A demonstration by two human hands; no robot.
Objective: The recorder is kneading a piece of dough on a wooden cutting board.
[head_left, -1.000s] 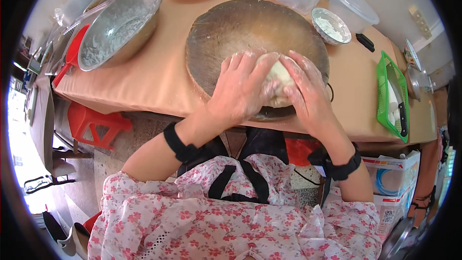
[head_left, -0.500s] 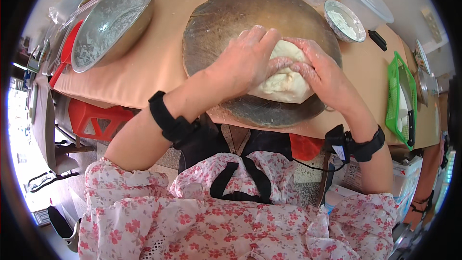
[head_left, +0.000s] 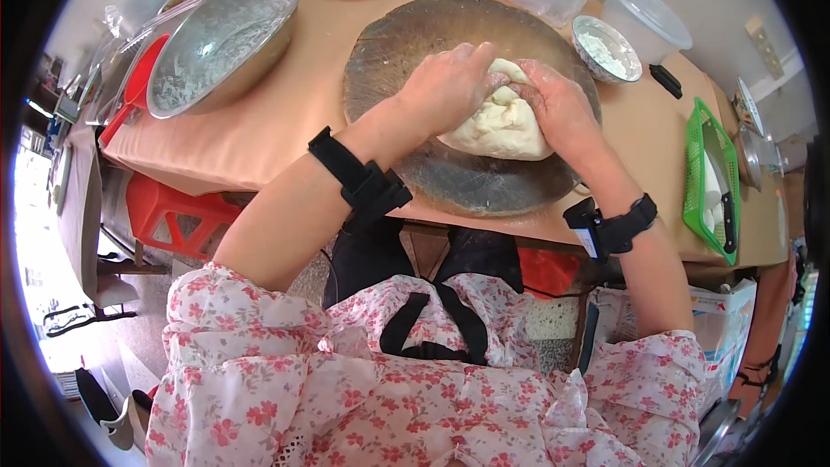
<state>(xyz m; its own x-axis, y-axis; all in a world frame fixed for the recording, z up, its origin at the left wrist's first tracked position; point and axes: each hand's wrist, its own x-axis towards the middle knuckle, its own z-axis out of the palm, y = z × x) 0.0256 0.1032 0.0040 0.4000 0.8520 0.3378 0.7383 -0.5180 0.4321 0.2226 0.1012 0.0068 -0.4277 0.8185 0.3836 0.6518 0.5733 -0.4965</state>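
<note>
A pale lump of dough (head_left: 501, 131) lies on the near half of a round, dark wooden board (head_left: 393, 56). My left hand (head_left: 454, 82) grips its far left side, the fingers curled over the top. From the right, my right hand (head_left: 553, 102) is closed round the other side, with thumb and fingers pressing into it. Between the hands, the far edge of the dough is lifted and folded, and creases show on its near face. Flour dusts my fingers. Parts of my fingertips are hidden in the folds.
A floury metal bowl (head_left: 229, 47) stands tilted on the left by a red-handled tool (head_left: 138, 86). Beyond the board's right side are a small bowl of flour (head_left: 605, 47) and a clear tub (head_left: 644, 13). A green basket (head_left: 696, 182) holding a knife (head_left: 729, 220) sits at the right edge.
Both hands have shifted away from me and drawn closer together, pulling up and folding the dough's far edge. My view has tilted slightly, bringing more of the table's far side in.
</note>
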